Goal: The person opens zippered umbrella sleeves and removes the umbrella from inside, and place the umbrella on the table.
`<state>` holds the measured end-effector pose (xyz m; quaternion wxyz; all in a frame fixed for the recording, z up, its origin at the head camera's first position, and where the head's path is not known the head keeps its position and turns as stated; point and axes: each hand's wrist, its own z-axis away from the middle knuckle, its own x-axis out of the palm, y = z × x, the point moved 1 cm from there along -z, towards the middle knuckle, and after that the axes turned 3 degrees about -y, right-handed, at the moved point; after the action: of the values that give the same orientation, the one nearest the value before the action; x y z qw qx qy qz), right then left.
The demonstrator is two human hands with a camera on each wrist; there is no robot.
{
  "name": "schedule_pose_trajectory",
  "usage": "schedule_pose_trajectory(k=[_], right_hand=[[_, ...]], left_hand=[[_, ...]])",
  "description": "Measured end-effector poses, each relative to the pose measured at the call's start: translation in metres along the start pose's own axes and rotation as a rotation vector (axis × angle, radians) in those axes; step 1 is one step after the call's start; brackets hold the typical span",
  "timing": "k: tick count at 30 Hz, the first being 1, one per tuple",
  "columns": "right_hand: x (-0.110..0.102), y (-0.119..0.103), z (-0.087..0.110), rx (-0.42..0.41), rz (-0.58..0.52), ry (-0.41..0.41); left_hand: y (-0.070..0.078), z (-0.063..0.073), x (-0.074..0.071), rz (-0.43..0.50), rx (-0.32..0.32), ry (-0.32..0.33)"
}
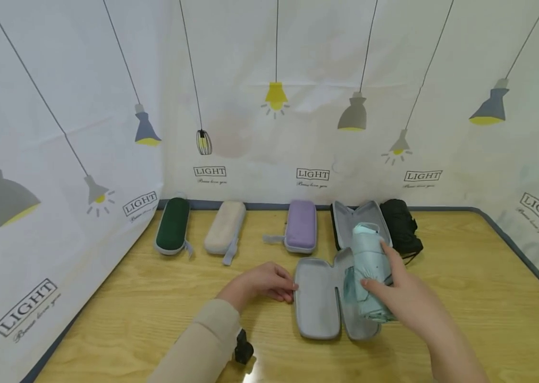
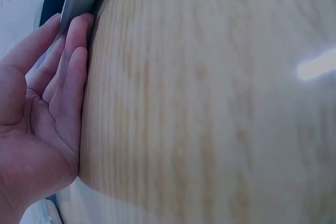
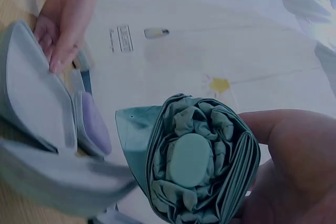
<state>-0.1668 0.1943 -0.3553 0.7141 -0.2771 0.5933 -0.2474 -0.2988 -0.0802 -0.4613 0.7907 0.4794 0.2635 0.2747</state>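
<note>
My right hand (image 1: 405,287) grips a folded mint-green umbrella (image 1: 370,271) from its right side. The umbrella is tilted over the right half of an open grey-lined case (image 1: 317,300), hiding part of it. In the right wrist view, the umbrella's rolled folds surround a pale oval handle end (image 3: 190,160). My left hand (image 1: 269,282) pinches the left rim of the same case between thumb and fingers. The left wrist view shows these fingers (image 2: 73,77) low against the wooden table, at the case's edge.
Behind stands another open case (image 1: 346,221), dark outside and grey inside, with a folded black umbrella (image 1: 399,229) beside it. Closed cases in green (image 1: 174,226), cream (image 1: 225,226) and purple (image 1: 300,226) line the table's back. A small black object (image 1: 244,348) lies by my left sleeve.
</note>
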Motion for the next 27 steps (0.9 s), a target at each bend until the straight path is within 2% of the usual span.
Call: schedule_pose_trajectory(k=[14, 27], right_hand=[[-0.019, 0.039, -0.004, 0.081, 0.078, -0.049], [0.007, 0.07, -0.024, 0.122, 0.154, -0.096]], left_hand=[[-0.001, 0.0, 0.004, 0.015, -0.011, 0.024], [0.001, -0.001, 0.001, 0.027, -0.009, 0.015]])
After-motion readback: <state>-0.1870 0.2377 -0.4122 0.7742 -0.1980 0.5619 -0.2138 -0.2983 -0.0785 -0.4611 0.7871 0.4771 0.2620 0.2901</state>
